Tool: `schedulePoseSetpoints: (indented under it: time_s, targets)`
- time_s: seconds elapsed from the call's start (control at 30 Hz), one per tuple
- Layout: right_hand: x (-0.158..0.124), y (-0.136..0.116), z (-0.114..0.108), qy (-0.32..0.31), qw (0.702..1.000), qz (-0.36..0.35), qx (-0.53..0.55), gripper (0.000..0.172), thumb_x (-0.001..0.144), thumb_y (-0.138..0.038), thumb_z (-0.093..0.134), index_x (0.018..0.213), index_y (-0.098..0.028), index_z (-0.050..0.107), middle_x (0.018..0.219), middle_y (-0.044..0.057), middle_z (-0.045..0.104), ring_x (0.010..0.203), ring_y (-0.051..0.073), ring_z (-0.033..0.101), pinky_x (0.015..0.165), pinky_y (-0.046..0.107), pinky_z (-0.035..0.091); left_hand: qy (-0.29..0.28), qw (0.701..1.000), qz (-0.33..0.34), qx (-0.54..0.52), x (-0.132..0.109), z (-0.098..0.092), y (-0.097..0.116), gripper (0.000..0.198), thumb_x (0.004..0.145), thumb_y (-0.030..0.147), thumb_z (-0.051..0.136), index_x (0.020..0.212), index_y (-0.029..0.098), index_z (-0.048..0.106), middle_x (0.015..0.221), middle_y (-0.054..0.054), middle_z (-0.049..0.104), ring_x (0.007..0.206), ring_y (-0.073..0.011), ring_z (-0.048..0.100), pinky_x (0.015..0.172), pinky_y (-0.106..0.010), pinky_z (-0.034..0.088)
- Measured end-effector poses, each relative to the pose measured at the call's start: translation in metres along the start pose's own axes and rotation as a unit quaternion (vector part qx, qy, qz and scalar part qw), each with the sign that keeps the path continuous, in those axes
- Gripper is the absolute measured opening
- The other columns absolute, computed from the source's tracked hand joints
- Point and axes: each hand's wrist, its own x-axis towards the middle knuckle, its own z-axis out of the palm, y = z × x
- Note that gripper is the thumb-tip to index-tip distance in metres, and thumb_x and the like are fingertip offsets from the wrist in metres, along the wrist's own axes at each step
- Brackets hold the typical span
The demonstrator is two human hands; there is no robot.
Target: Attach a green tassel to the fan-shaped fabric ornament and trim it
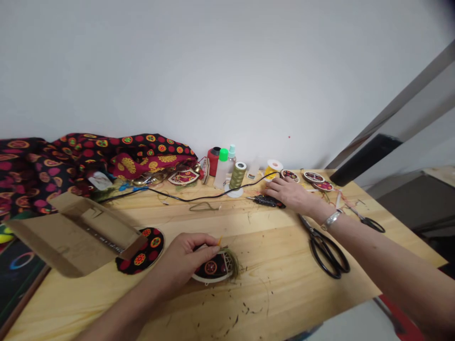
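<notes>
Round black-and-red fabric disc (pixel 212 269) with straw fringe, flat near the front of the pale wooden worktop (pixel 277 284), pinched by the curled left hand (pixel 185 258). Farther back, right hand (pixel 291 193) laid flat, fingers together, on black corded pen-shaped tool (pixel 266 201). Hold disc steady; grip tool mid-body.

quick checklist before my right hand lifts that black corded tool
1. Work piece steady: ok. The left hand has its fingers curled over the oval fabric piece, which rests on the table.
2. Grip on the tool: not ok. The right hand lies flat at the end of the black corded tool, not closed round it.
3. Cord free: cannot tell. The cord passes close in front of the olive thread spool.
4. Room by the forearm: not ok. The large black scissors lie close beside the wrist.
5. Tool switched on or hot: cannot tell.
</notes>
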Motion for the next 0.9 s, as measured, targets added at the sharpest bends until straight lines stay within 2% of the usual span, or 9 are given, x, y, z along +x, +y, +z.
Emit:
schedulePoseSetpoints:
  time_s: [0.17, 0.3, 0.43, 0.57, 0.67, 0.73, 0.83, 0.9]
  targets:
    - [0.003, 0.004, 0.003, -0.005, 1.0, -0.023, 0.015, 0.028, 0.087, -0.011, 0.048, 0.111, -0.019, 0.06, 0.109, 0.011, 0.06, 0.097, 0.023, 0.05, 0.077, 0.035, 0.038, 0.001, 1.0, 0.009, 0.002, 0.0, 0.0, 0.0, 0.02, 0.068, 0.035, 0.066, 0.073, 0.018, 0.074, 0.066, -0.001, 0.07, 0.063, -0.0175, 0.062, 0.057, -0.023, 0.045]
    - [-0.004, 0.006, -0.008, -0.006, 0.999, -0.041, 0.035, 0.032, 0.088, -0.008, 0.043, 0.113, -0.02, 0.059, 0.107, 0.01, 0.059, 0.097, 0.021, 0.05, 0.082, 0.036, 0.041, 0.004, 1.0, 0.0, -0.01, -0.002, 0.001, 0.002, 0.019, 0.068, 0.035, 0.066, 0.072, 0.018, 0.074, 0.063, 0.0, 0.07, 0.059, -0.0162, 0.061, 0.053, -0.022, 0.044]
    - [-0.019, 0.002, -0.029, 0.026, 0.989, -0.03, 0.14, 0.04, 0.089, -0.005, 0.036, 0.119, -0.022, 0.056, 0.116, 0.011, 0.056, 0.109, 0.021, 0.049, 0.091, 0.039, 0.042, 0.006, 1.0, 0.006, -0.02, -0.002, 0.002, 0.002, 0.016, 0.067, 0.032, 0.067, 0.071, 0.018, 0.074, 0.064, 0.0, 0.071, 0.061, -0.0165, 0.062, 0.056, -0.022, 0.045]
    - [-0.031, -0.008, -0.046, 0.073, 0.959, 0.014, 0.275, 0.042, 0.09, -0.008, 0.035, 0.125, -0.024, 0.051, 0.126, 0.011, 0.05, 0.118, 0.021, 0.046, 0.097, 0.041, 0.041, 0.011, 0.999, 0.002, -0.031, -0.002, 0.002, 0.002, 0.016, 0.067, 0.031, 0.067, 0.07, 0.018, 0.074, 0.063, 0.0, 0.071, 0.061, -0.0165, 0.062, 0.057, -0.023, 0.045]
    - [-0.031, -0.018, -0.049, 0.102, 0.903, 0.042, 0.416, 0.035, 0.089, -0.016, 0.043, 0.121, -0.023, 0.053, 0.125, 0.011, 0.053, 0.116, 0.022, 0.049, 0.098, 0.041, 0.041, 0.007, 0.999, 0.008, -0.031, -0.002, 0.002, 0.003, 0.015, 0.067, 0.031, 0.066, 0.07, 0.018, 0.074, 0.062, 0.0, 0.07, 0.06, -0.0158, 0.061, 0.056, -0.022, 0.044]
    - [-0.026, -0.028, -0.047, 0.104, 0.836, 0.079, 0.533, 0.033, 0.088, -0.022, 0.049, 0.12, -0.022, 0.053, 0.12, 0.011, 0.057, 0.109, 0.023, 0.055, 0.094, 0.041, 0.044, 0.008, 0.999, 0.008, -0.035, -0.002, 0.002, 0.002, 0.015, 0.067, 0.03, 0.066, 0.071, 0.018, 0.074, 0.063, 0.0, 0.07, 0.059, -0.0152, 0.061, 0.056, -0.022, 0.043]
    - [-0.016, -0.047, -0.042, 0.093, 0.725, 0.116, 0.673, 0.04, 0.084, -0.033, 0.057, 0.122, -0.022, 0.051, 0.114, 0.011, 0.059, 0.095, 0.021, 0.061, 0.084, 0.037, 0.05, 0.011, 0.999, 0.004, -0.044, -0.003, 0.002, 0.002, 0.015, 0.066, 0.03, 0.067, 0.071, 0.017, 0.074, 0.061, 0.0, 0.069, 0.057, -0.0147, 0.06, 0.054, -0.022, 0.042]
    - [-0.01, -0.06, -0.04, 0.096, 0.68, 0.117, 0.718, 0.044, 0.08, -0.038, 0.061, 0.12, -0.022, 0.053, 0.113, 0.011, 0.06, 0.089, 0.02, 0.061, 0.081, 0.037, 0.05, 0.01, 0.999, 0.003, -0.051, -0.003, 0.003, 0.003, 0.017, 0.065, 0.031, 0.068, 0.07, 0.017, 0.073, 0.059, 0.0, 0.068, 0.055, -0.0146, 0.059, 0.053, -0.022, 0.042]
